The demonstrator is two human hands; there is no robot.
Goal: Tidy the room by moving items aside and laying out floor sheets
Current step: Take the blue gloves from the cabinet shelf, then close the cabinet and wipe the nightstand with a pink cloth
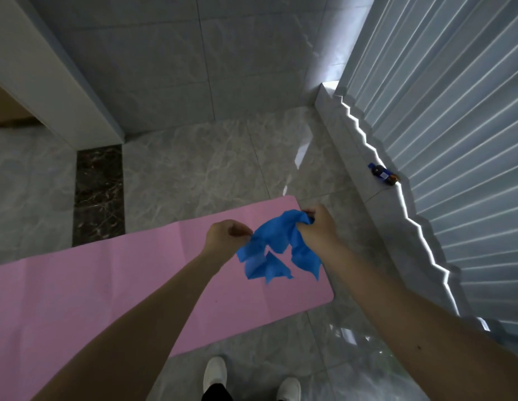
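Unfolding: blue sheet [276, 250], crumpled above pink sheet [130, 287]
Left hand [227, 235]: pinching nine o'clock edge
Right hand [318, 224]: gripping three o'clock bunch
Tip: find corners, pull apart

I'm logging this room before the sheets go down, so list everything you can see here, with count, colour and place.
Floor sheet: one, pink, flat on the floor.
Crumpled sheet: one, blue, held in the air above the pink one.
Bottle: one, dark with blue cap, lying on the ledge by the pleated blind.
Floor: grey marble tiles, one dark strip at left.
Shoes: two, white, bottom edge.
Left hand: pinches the blue sheet.
Right hand: grips the blue sheet.
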